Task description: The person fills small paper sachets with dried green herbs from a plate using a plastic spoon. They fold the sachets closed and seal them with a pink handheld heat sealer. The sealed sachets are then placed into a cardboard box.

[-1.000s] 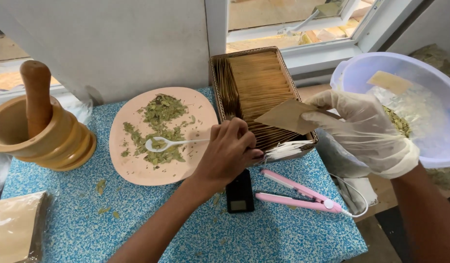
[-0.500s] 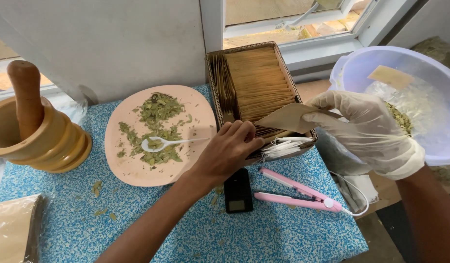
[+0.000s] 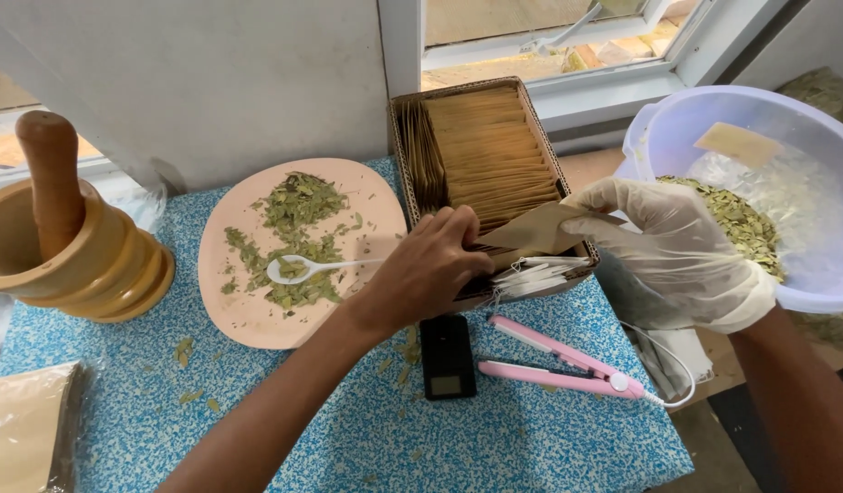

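Reaching into the box (image 3: 531,110), the bare left hand (image 3: 430,269) closes on thin, bendy paper bags, while the gloved right hand (image 3: 677,251) pinches one light brown bag (image 3: 540,230) by its edge.

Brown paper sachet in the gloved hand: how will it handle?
The flat brown paper sachet is probably very light and floppy: it looks thin and empty. It likely creases easily, since the gloved right hand pinches only one corner. It is unlikely to roll.
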